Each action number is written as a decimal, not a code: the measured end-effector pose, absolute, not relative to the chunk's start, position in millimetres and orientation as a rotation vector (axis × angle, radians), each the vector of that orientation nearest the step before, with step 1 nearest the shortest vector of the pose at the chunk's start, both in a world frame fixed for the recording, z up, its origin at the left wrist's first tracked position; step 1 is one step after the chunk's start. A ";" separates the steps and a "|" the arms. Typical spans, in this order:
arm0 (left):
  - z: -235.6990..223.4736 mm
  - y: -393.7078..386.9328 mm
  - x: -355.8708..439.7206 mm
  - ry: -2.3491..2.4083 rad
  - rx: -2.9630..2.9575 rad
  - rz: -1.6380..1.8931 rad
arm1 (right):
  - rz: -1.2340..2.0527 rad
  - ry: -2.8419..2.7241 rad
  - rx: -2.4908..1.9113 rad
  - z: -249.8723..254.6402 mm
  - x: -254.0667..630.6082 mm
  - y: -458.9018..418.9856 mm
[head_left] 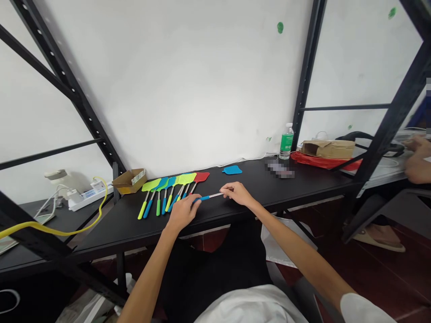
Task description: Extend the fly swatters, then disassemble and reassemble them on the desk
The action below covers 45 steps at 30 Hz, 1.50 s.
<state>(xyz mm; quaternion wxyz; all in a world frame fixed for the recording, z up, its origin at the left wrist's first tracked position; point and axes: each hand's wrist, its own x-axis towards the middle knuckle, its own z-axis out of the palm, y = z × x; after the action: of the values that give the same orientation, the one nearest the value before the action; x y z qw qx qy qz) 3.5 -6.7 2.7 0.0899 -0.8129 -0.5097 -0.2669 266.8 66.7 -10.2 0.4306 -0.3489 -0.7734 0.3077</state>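
Note:
Just above the front of the black table, my left hand (184, 211) is closed around the blue grip of a fly swatter handle (205, 197). My right hand (236, 193) pinches the far end of its thin metal rod, which lies level between the two hands. A loose blue fly swatter head (232, 170) rests flat on the table beyond my right hand. Several fly swatters (168, 190) in yellow-green, blue, green and red lie side by side to the left, partly overlapping, their grips toward me.
An open cardboard box (129, 181) stands at the table's left end, near a power strip (90, 197) and a yellow cable (50, 230). A water bottle (286, 142) and a torn carton (328, 149) on red plastic (313, 160) are at right. Black shelf posts (306, 67) frame the table (262, 197). Another person's arm (417, 157) shows far right.

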 end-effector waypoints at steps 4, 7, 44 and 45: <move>4.4 -9.3 7.6 -1.458 -2.505 -0.769 | 0.814 -2.018 -0.781 -5.6 263.3 58.4; 4.5 -8.7 8.3 -1.435 -2.510 -0.771 | 0.822 -2.037 -0.748 -3.7 262.3 56.5; -3.4 -4.9 5.4 -1.508 -2.373 -0.722 | 0.176 -2.013 -1.544 -7.7 292.8 67.9; -3.6 -4.8 5.3 -1.509 -2.373 -0.716 | 0.198 -2.008 -1.537 -7.9 293.2 67.6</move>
<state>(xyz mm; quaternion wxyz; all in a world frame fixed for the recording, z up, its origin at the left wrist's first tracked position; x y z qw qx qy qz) 5.3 -4.8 -3.6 0.1195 -0.8119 -0.5163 -0.2449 293.2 67.6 -7.9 0.2980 -0.5784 -0.7557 0.0746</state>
